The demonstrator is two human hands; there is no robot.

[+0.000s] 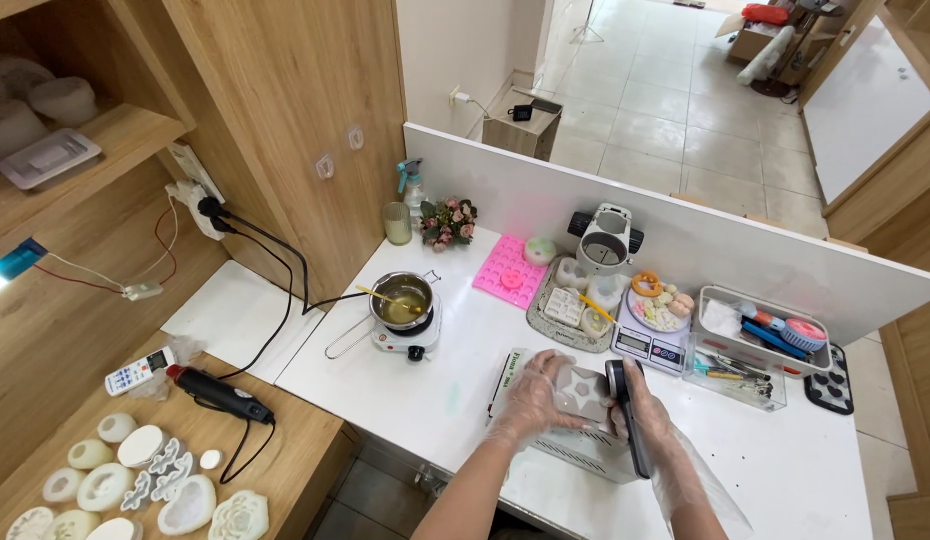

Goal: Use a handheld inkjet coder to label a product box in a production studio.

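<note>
Two gloved hands are seen at about 6 o'clock of the view, over a white table (785, 470). The left hand (533, 400) is laid with spread fingers on a pale, translucent mould (582, 388), which rests on top of a white box-shaped appliance (585, 452); the fingers are pressed onto the mould rather than wrapped around it. The right hand (653, 415) is closed around one dark, flat handheld device (626, 415), held upright just at the mould's 3 o'clock edge. At 11 o'clock from the hands, one small electric hotplate (403, 338) is seen with one metal pot (403, 298) of yellowish liquid on it and one spoon standing in it. At 12 o'clock, one pink silicone mould sheet (509, 271) lies flat, with one grey tray (570, 312) of pale pieces beside it and one digital scale (653, 345) carrying a plate of small coloured shapes. At 2 o'clock, one clear organiser box (760, 345) of tools is placed. At 9 o'clock, on a lower wooden counter (295, 440), one black heat gun (217, 392) and one remote control (140, 371) are seen, near roughly a dozen white moulds (145, 480).
</note>
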